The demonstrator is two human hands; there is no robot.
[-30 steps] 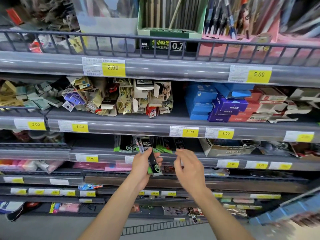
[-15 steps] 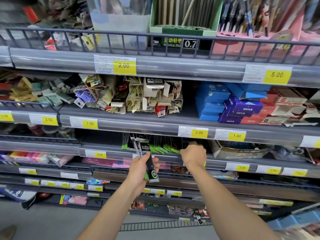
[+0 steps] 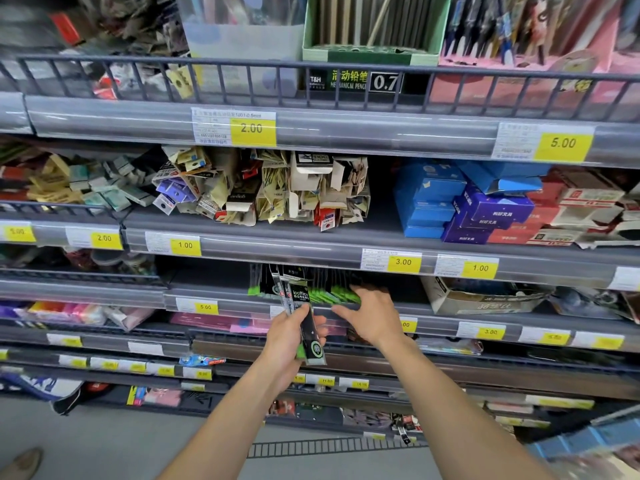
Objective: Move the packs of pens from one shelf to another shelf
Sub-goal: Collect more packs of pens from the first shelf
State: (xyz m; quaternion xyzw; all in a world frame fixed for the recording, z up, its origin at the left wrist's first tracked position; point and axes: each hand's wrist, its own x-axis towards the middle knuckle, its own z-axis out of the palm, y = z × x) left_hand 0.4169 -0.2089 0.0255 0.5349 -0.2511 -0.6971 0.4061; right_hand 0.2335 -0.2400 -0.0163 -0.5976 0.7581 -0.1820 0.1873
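Note:
Black-and-green packs of pens (image 3: pixel 332 289) lie in a row on the third shelf (image 3: pixel 221 292) from the top, in the middle of the store rack. My left hand (image 3: pixel 291 337) is shut on several of these packs (image 3: pixel 304 317), held upright just in front of that shelf's edge. My right hand (image 3: pixel 372 315) is beside it on the right, fingers spread, with the fingertips on the green ends of the packs on the shelf. Whether it grips one is not visible.
The shelf above holds piles of small cardboard packets (image 3: pixel 263 188) and blue boxes (image 3: pixel 433 199). A torn carton (image 3: pixel 485 299) sits right of the pen packs. The top shelf has a wire rail (image 3: pixel 221 77) and pencil boxes. Yellow price tags line every shelf edge. Lower shelves hold pink packs (image 3: pixel 221 322).
My right hand pulled back from deep in the shelf and opened over the green pack ends. The left hand kept its packs and moved slightly right and down.

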